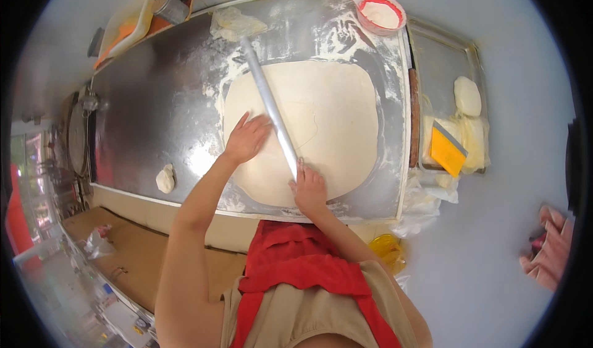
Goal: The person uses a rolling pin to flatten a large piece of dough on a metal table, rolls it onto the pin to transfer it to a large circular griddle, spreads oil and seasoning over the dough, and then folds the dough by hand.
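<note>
A wide sheet of rolled-out dough (343,116) lies on the floured metal worktop (139,130). A long metal rolling pin (267,95) crosses its left half at a slant, the far end beyond the dough's edge. My right hand (310,186) grips the near end of the pin. Above the left part of the sheet, my left hand (249,137) has its fingers spread, the fingertips close beside the pin; whether they touch it I cannot tell. Thin curved creases mark the middle of the dough. A small lump of dough (165,179) sits on the worktop left of my left forearm.
A red-rimmed sieve with flour (381,15) stands at the far right corner, a crumpled plastic bag (237,23) at the far edge. Right of the worktop, a metal tray (433,46) holds a dough piece (467,96), bagged dough and a yellow scraper (447,151). Containers (171,8) stand far left.
</note>
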`<state>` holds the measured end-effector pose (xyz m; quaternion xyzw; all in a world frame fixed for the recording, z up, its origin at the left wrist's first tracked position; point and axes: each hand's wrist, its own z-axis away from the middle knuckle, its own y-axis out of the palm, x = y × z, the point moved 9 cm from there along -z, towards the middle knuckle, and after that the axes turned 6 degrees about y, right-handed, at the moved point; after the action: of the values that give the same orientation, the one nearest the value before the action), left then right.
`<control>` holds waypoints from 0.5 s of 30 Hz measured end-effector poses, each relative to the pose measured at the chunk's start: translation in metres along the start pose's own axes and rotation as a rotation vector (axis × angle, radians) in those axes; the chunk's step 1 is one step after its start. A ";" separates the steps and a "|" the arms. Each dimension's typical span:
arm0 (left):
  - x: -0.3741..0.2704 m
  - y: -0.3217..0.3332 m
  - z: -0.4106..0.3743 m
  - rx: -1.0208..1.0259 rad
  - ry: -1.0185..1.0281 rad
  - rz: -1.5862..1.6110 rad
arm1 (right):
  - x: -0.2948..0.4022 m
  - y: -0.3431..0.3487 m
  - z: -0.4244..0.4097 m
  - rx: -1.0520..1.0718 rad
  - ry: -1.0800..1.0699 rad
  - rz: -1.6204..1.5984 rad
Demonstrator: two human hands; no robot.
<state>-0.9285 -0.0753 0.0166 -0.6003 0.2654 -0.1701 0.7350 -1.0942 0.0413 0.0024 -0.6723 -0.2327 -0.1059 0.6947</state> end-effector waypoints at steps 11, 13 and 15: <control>-0.045 0.071 0.121 -0.150 -0.444 0.074 | -0.065 -0.061 0.028 0.442 0.514 -0.738; -0.041 0.075 0.118 -0.114 -0.448 0.102 | -0.111 -0.083 0.062 0.179 0.490 -0.596; -0.044 0.073 0.114 -0.120 -0.448 0.125 | -0.157 -0.101 0.096 -0.011 0.559 -0.347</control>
<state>-0.9007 0.0562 -0.0304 -0.6479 0.1421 0.0293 0.7478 -1.2949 0.1021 0.0174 -0.5713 -0.1437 -0.4044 0.6995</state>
